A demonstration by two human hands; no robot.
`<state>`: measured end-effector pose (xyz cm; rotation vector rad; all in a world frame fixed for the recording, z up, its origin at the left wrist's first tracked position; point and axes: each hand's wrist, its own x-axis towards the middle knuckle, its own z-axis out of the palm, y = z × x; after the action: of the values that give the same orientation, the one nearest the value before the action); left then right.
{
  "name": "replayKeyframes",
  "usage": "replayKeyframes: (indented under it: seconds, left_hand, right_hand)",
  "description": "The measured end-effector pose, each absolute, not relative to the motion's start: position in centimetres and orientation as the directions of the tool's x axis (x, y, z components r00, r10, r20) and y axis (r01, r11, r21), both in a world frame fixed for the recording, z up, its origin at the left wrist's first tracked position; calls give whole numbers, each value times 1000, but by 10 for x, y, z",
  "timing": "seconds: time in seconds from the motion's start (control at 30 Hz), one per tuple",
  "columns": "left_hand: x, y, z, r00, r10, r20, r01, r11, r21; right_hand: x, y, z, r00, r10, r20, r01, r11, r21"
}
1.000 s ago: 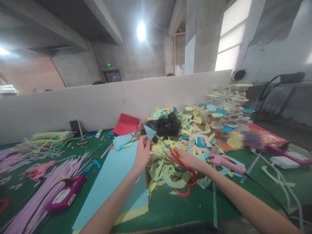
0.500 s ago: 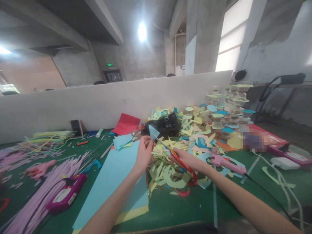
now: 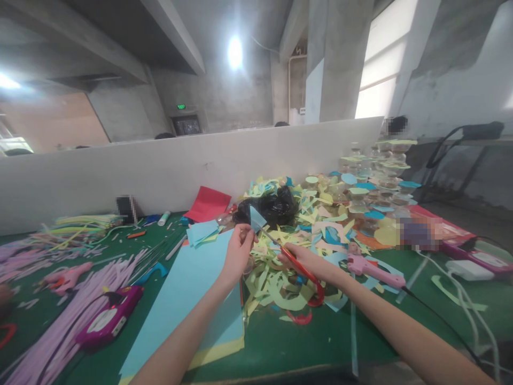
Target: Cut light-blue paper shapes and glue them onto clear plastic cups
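My left hand [image 3: 241, 245] pinches a small piece of light blue paper [image 3: 257, 218] above the heap of scraps. My right hand [image 3: 302, 261] is closed on a pair of scissors with red handles [image 3: 316, 289]. Their blades [image 3: 269, 235] point up and left, reaching to the paper's lower edge; whether they are cutting into it I cannot make out. Under my left forearm lies a stack of large light blue sheets [image 3: 188, 294], with yellow paper showing at its lower edge. Smaller blue pieces [image 3: 202, 232] rest on top of the stack.
Paper scraps [image 3: 288, 289] and a black plastic bag [image 3: 272, 206] lie ahead. To the right are a pink glue gun [image 3: 374, 269], white cables [image 3: 460, 299] and stacked clear cups [image 3: 358, 200] with paper discs. Lilac strips [image 3: 76, 321] and a purple device [image 3: 110, 315] lie left, before a white partition [image 3: 180, 166].
The blue paper has turned slightly and shifted a little to the right with my left hand. The scissors stay nearly in place. At the far left edge, part of another hand appears.
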<state>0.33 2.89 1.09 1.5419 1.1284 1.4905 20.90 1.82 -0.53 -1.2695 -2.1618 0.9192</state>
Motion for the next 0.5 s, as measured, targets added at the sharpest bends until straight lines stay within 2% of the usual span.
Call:
replayKeyframes:
  seconds: [0.5]
  left_hand:
    - [11,25,6,-33,934,357,120,-351,929]
  right_hand:
    - [209,20,-9,-475,878,60,565,356,-744]
